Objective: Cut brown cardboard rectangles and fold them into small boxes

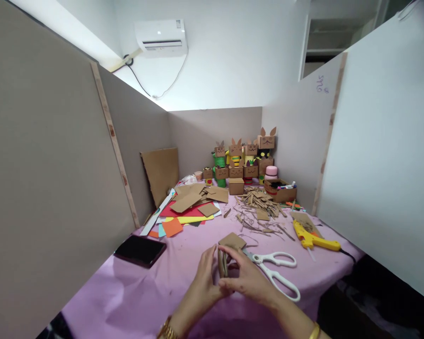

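Observation:
Close to the table's front edge, my left hand [207,275] and my right hand [245,275] meet around a few small cardboard pieces [222,263], held on edge and pressed together. Fingers of both hands close on them; my right fingers partly hide the pieces. Just beyond my fingertips a flat cardboard square [232,240] lies on the cloth. White-handled scissors [273,266] rest spread apart beside my right hand, their blades partly hidden behind it.
A yellow glue gun [313,238] lies at the right, a dark phone [140,251] at the left. Cardboard scraps [261,202], cardboard sheets [187,200] and coloured paper [172,227] cover the middle. Cardboard animal figures [236,162] and a box of pens [281,192] stand behind.

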The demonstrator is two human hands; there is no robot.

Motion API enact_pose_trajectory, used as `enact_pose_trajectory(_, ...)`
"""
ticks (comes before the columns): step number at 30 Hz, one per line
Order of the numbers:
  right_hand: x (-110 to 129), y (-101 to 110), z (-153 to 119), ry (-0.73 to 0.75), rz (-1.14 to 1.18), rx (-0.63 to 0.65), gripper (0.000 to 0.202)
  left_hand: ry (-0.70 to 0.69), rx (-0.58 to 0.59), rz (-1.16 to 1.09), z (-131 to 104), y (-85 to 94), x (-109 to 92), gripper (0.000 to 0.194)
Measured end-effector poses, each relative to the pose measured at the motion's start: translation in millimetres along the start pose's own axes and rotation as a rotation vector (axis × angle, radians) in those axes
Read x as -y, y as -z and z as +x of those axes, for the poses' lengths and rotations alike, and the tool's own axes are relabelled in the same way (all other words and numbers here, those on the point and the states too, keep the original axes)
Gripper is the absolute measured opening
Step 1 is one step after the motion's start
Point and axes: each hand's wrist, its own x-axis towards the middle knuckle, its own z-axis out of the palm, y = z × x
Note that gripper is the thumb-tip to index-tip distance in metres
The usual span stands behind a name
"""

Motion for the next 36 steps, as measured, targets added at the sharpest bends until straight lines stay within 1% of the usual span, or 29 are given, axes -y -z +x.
enact_pose_trajectory(1, -1.9, -3.3, 0.0, -0.005, -0.006, -0.024, 0.071, -0.007, -0.047, 0.020, -3.6, -3.4, 1.8, 0.070)
enact_pose_trajectory(3, -4.7, -9.0, -0.8, -0.012, -0.026, -0.067, 0.072, -0.014, -0.093, 0.042, -10.3, -10.6, 4.6, 0.063)
enact_pose_trajectory(6, -5.6, -12.1, -3.6, -0.003, -0.070, -0.099, 0.075, -0.019, -0.120, 0.040, -15.4, -16.9, 3.5, 0.057)
enact_pose_trajectory(8, -4.3, -9.8, -6.0, 0.005, -0.104, -0.110, 0.075, -0.008, -0.132, 0.028, -14.9, -15.7, -0.5, 0.047)
enact_pose_trajectory(10, -3.4, -6.1, -8.2, 0.016, -0.145, -0.131, 0.067, 0.013, -0.141, 0.018, -12.6, -11.3, -4.5, 0.037)
enact_pose_trajectory(14, -8.2, -3.3, -9.9, 0.025, -0.221, -0.188, 0.038, 0.061, -0.175, 0.034, -6.6, -2.5, -3.5, 0.029)
enact_pose_trajectory(16, -13.0, -5.6, -9.9, 0.018, -0.243, -0.216, 0.032, 0.098, -0.232, 0.060, -4.7, -2.5, 0.9, 0.032)
enact_pose_trajectory(19, -17.9, -10.5, -9.7, 0.012, -0.258, -0.240, 0.032, 0.139, -0.376, 0.103, -4.1, -8.2, 6.0, 0.045)
enact_pose_trajectory(20, -18.2, -11.8, -9.5, 0.010, -0.258, -0.244, 0.033, 0.146, -0.414, 0.113, -4.3, -10.6, 6.7, 0.047)
enact_pose_trajectory(22, -16.8, -14.1, -9.0, 0.003, -0.252, -0.263, 0.033, 0.155, -0.450, 0.125, -4.4, -14.2, 6.9, 0.043)
enact_pose_trajectory(25, -12.6, -17.9, -6.4, -0.026, -0.207, -0.312, 0.033, 0.167, -0.453, 0.129, -2.8, -16.3, 6.0, 0.042)
enact_pose_trajectory(31, -10.3, -29.3, 3.9, -0.175, -0.006, -0.428, 0.038, 0.186, -0.416, 0.094, 0.4, -23.3, 5.6, 0.046)
enact_pose_trajectory(34, -8.0, -31.4, 5.4, -0.177, 0.051, -0.448, 0.033, 0.192, -0.433, 0.053, 0.5, -27.3, 3.4, 0.048)
enact_pose_trajectory(36, -6.8, -31.2, 5.5, -0.179, 0.073, -0.449, 0.032, 0.174, -0.438, 0.028, 1.4, -28.2, 0.4, 0.045)
